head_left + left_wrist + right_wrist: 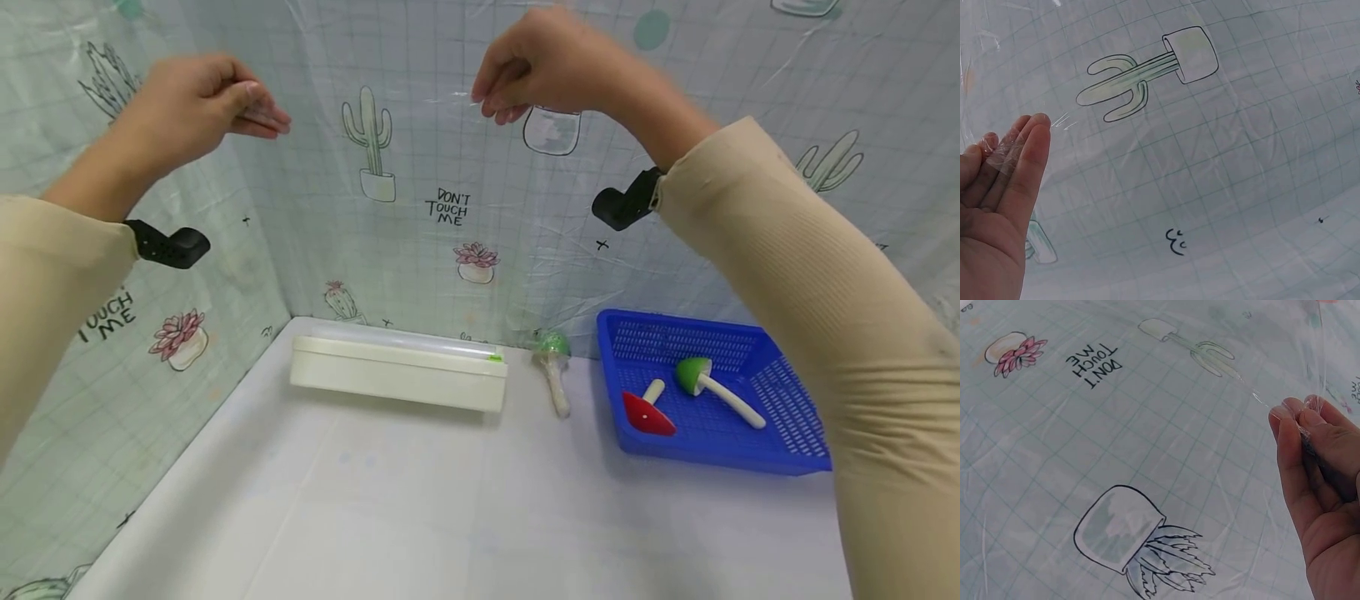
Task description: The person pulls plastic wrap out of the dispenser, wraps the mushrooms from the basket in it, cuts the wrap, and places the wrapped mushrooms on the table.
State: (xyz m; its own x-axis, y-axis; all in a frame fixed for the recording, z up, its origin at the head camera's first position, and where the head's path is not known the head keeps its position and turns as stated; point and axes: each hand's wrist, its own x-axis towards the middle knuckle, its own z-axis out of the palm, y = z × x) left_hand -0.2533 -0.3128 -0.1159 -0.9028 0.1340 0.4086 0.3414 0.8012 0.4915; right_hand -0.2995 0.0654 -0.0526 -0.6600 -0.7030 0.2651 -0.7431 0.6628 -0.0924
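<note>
Both hands are raised in front of the patterned backdrop, with a clear sheet of cling film (pixel 1259 397) between them. The left hand (pixel 213 104) pinches one edge of it, thumb against nearly straight fingers; in the left wrist view the film lies across those fingers. At the upper right, the right hand (pixel 536 67) pinches the other edge with fingertips and thumb, where the film bunches up. The sheet's full outline is too transparent to make out. Below, a long white cling film dispenser box (pixel 397 375) with a green cutter tab (pixel 496 358) lies at the table's back.
A green-capped toy mushroom (pixel 555 379), its cap seemingly covered in clear film, lies between the box and a blue basket (pixel 720 462). Inside the basket are a red toy mushroom (pixel 648 414) and another green toy mushroom (pixel 693 375). Cactus-printed sheeting (pixel 420 275) borders the white table (pixel 420 500).
</note>
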